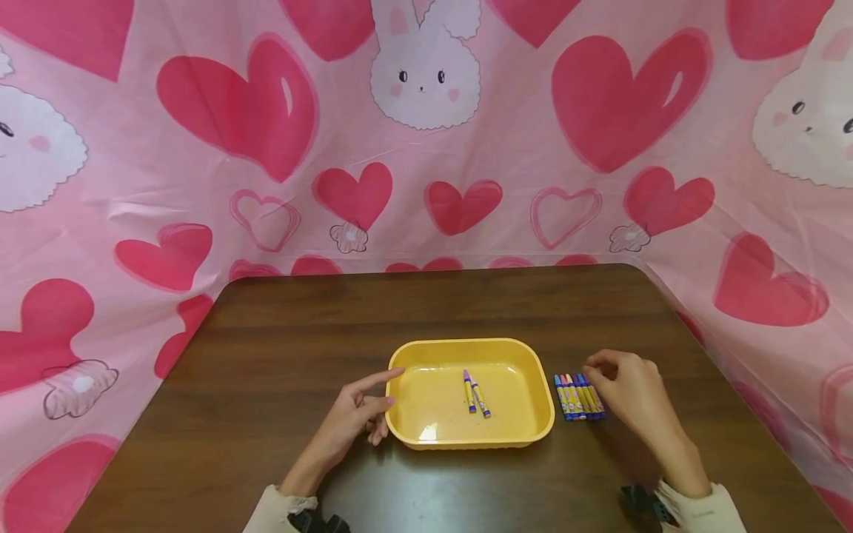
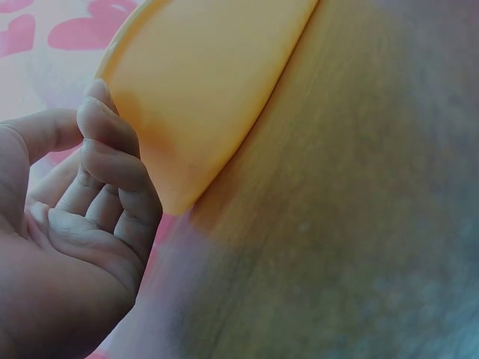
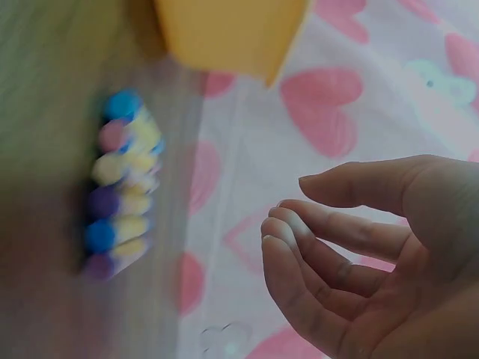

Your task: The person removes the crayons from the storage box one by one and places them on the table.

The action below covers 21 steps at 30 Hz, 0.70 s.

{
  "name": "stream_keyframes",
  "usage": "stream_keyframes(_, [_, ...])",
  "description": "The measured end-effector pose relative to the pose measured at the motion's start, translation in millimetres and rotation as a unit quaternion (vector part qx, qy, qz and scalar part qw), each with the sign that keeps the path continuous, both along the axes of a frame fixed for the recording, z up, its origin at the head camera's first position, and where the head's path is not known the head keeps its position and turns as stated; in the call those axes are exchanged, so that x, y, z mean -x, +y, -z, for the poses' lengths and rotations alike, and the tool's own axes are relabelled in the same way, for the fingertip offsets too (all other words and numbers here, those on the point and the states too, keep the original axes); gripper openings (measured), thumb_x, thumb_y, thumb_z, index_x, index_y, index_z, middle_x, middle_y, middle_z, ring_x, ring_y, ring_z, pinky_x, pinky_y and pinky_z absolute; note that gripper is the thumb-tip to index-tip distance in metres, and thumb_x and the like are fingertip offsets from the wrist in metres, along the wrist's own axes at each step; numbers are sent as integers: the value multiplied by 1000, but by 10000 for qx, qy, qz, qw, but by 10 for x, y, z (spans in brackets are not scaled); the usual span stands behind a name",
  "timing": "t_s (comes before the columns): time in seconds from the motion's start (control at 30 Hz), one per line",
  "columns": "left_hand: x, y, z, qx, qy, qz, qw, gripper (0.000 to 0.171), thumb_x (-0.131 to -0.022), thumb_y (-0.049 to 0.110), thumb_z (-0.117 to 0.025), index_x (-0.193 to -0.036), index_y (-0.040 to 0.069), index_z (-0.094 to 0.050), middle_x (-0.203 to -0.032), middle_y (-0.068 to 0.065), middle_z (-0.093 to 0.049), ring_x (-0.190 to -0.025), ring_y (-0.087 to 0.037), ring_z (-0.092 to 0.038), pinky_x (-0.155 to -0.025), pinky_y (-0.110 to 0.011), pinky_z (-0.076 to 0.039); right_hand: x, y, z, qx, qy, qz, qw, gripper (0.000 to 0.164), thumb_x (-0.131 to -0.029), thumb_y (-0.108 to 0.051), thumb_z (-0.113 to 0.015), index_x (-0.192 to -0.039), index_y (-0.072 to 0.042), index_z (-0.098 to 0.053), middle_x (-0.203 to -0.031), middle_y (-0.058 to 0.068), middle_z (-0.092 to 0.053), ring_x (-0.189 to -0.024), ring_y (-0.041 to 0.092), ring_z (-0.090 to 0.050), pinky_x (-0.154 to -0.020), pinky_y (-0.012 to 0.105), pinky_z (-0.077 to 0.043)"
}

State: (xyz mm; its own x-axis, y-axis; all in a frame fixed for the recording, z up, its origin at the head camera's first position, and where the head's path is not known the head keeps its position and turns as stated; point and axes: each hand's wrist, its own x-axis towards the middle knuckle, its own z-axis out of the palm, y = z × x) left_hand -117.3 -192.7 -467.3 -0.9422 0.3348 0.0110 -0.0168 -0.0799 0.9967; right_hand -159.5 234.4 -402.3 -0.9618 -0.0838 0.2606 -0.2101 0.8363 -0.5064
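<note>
Inside the yellow tray (image 1: 426,392): two crayons (image 1: 469,392) near its middle, lying flat, purplish tips toward its far wall, yellow wrappers.
Right of tray: crayon row (image 1: 577,400), side by side on the table (image 1: 300,326), just beside its right wall, tips pointing away from the person.
Left hand (image 1: 343,418): at tray's left rim; forefinger extended onto the rim, thumb by the outer wall, other fingers loosely bent. Cannot tell how firmly it presses.
Right hand (image 1: 636,389): beyond the row as seen from the tray; narrow gap between thumb and fingers, nothing held.
Head view only: tray's inner floor with its two crayons.
Left wrist view: palm and bent fingers, mostly hidden from above; tray's outer wall meeting the table.
Right wrist view: row's round ends, blurred, six visible: blue, pink, cream, purple, blue, purple; gap separating fingertips from crayons.
Behind tray: pink cloth (image 1: 406,152) with hearts and rabbits.
</note>
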Motion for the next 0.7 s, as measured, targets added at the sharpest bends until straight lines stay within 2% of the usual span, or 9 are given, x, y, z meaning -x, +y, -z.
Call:
stream_keyframes(0.2, [7,-1,1,13,18,42,10000,53,-100,14,-60,-148,-4,-42,-59,-2,-63,-45,-11,-54,-44,-22,-46,-49,-251,-208,22,367,-401,9985,3,-87,-10,-74,-86,-7,-74,-73,-3,-69,-65,13,-59,-60,33,-50])
stream_keyframes(0.4, [10,-5,5,-10,19,41,10000,54,-100,14,-60,-147,-4,-42,-59,-2,-63,-45,-10,-54,-44,-21,-46,-26,-532,-352,-31,413,-847,9955,3,-84,-7,-75,-87,-7,-75,-74,-3,-69,-67,12,-61,-61,32,-52])
stream_keyframes(0.7, [6,-13,13,6,8,46,10000,54,-100,14,-60,-147,-4,-42,-59,-2,-63,-45,-11,-54,-45,-21,-47,80,-916,-403,-210,44,-1174,9929,13,-82,-6,-77,-94,-3,-75,-76,1,-67,-64,14,-57,-59,29,-52])
